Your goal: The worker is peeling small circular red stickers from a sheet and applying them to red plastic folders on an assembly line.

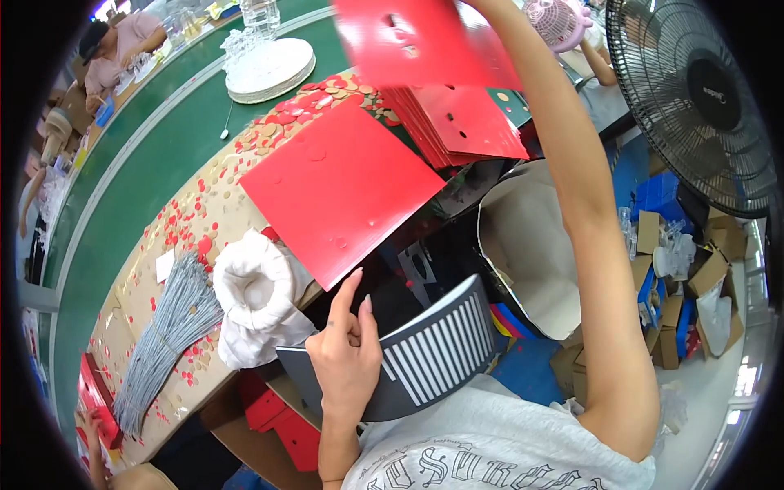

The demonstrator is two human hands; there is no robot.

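The person's left hand (347,351) is hovering in the lower middle of the frame, index finger stretched up and pointing toward the near edge of a flat red sheet (339,188), the other fingers loosely curled and holding nothing. The fingertip is sitting just below the sheet's lower corner; I cannot tell whether it is touching. That sheet is lying tilted on the workbench (196,212) at centre frame, dotted with small punched circles.

The right arm is reaching up along the right side of the frame, and a second red sheet with holes (425,41) is being lifted at the top centre. The right hand itself is running out of the top edge, so how it is gripping cannot be seen. Below that raised sheet, a stack of red punched sheets (465,122) is resting at the bench's far end.

Just beside the left hand, a dark grey slotted panel (425,351) is curving across the lower middle, and a bundle of white cloth (253,294) is sitting to its left. Grey cords (167,331) are lying in a bunch at lower left, among scattered red and tan punched discs (204,220). A black fan (702,98) is standing at upper right, and a green conveyor (155,139) is running along the upper left.
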